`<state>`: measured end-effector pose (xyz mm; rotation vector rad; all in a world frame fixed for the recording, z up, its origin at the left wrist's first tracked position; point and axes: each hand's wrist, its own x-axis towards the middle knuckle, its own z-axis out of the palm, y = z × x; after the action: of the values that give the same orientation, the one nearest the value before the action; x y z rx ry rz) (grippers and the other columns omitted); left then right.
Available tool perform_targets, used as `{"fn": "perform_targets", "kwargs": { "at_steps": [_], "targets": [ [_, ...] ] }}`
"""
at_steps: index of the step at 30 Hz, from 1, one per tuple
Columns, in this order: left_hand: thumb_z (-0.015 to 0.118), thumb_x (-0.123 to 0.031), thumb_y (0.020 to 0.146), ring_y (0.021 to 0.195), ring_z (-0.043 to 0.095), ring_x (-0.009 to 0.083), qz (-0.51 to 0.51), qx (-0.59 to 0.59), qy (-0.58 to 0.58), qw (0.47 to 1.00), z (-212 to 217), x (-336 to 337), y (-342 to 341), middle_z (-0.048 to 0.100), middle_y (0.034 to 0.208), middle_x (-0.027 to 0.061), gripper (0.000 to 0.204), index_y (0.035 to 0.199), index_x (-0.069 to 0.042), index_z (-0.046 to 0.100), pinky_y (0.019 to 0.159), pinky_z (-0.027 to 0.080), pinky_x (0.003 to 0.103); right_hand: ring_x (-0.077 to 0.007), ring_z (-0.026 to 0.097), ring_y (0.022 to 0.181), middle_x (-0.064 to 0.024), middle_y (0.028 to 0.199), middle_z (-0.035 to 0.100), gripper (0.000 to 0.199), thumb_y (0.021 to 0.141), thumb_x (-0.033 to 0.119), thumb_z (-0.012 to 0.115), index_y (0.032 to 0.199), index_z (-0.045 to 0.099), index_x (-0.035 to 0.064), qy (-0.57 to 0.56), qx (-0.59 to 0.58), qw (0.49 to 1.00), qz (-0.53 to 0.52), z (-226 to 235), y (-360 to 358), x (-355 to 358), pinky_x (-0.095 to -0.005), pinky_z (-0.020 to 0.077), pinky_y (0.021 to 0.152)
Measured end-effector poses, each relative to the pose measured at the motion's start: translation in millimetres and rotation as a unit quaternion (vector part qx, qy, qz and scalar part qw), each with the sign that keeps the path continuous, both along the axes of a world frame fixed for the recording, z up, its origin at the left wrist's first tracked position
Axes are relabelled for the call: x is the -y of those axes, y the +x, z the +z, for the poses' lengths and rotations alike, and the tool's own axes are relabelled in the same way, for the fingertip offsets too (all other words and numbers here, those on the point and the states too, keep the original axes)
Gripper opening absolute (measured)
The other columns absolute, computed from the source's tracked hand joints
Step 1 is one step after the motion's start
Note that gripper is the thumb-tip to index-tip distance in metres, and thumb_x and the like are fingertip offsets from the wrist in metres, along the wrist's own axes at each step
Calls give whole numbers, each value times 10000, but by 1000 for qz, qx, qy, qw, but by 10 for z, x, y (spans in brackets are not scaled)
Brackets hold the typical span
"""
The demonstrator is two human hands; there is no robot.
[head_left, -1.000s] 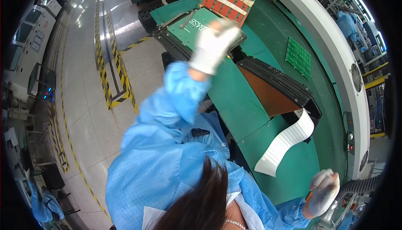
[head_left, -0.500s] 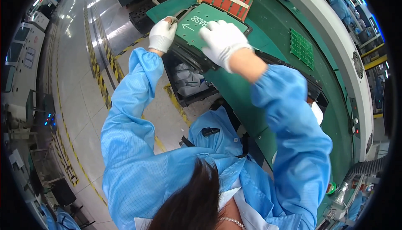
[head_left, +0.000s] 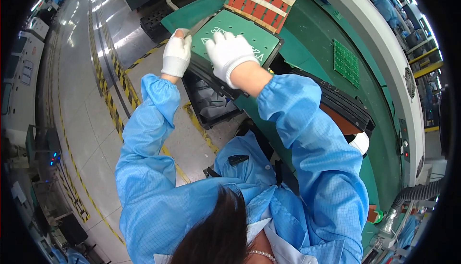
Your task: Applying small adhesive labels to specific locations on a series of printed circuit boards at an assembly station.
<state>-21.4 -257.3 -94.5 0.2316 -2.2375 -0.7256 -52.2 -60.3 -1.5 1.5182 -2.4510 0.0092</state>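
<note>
A green plate (head_left: 230, 22) with small holes and white markings lies in a dark frame at the upper middle. My left hand (head_left: 177, 54), in a white glove with a bare thumb tip, is closed at the plate's left edge. My right hand (head_left: 230, 55), also white-gloved, rests over the plate's near part. Its fingers are bent and drawn together; what lies under them is hidden. Just beyond the plate is a red-orange slotted panel (head_left: 261, 0) with pale strips across it.
A green gridded board (head_left: 345, 63) lies on the green bench (head_left: 319, 36) to the right. Dark frames (head_left: 341, 98) with a reddish-brown board stand near my right arm. Below the plate sits a black bin (head_left: 211, 103) holding grey-white items. A white machine (head_left: 379, 38) borders the bench.
My right hand has moved left and nearer across the plate. My left hand has shifted slightly left and nearer. The visible white markings on the plate look different.
</note>
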Motion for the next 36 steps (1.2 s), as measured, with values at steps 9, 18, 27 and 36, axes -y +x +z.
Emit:
{"fn": "perform_targets", "kwargs": {
  "at_steps": [9,18,27,36],
  "targets": [
    [532,-124,968,838,631,259,-5,-11,38,999,-52,112,9,654,939,197,192,1065,26,602,776,486,324,-284,665,756,-105,787,650,164,859,238,576,887,624,83,-68,-113,991,-31,330,-267,-308,-414,531,662],
    [524,-130,976,877,631,284,1,2,13,1000,-5,59,28,649,969,180,189,1062,25,590,818,484,343,-428,621,865,-237,882,645,223,965,257,485,978,549,44,-249,-49,961,-111,878,-1681,-679,-487,494,765],
    [534,-160,954,903,629,385,-17,-2,70,997,36,45,69,641,971,231,200,1044,3,609,799,490,411,-432,616,923,-248,915,645,225,955,246,508,1017,568,39,-259,-30,959,-108,1280,-2044,-650,-470,486,809],
    [531,-130,964,903,641,320,-40,-4,88,995,90,10,53,647,989,204,189,1054,18,607,810,487,363,-396,619,986,-253,988,638,251,945,265,506,1004,581,32,-225,12,964,-138,561,-2314,-551,-480,479,869]
  ]
}}
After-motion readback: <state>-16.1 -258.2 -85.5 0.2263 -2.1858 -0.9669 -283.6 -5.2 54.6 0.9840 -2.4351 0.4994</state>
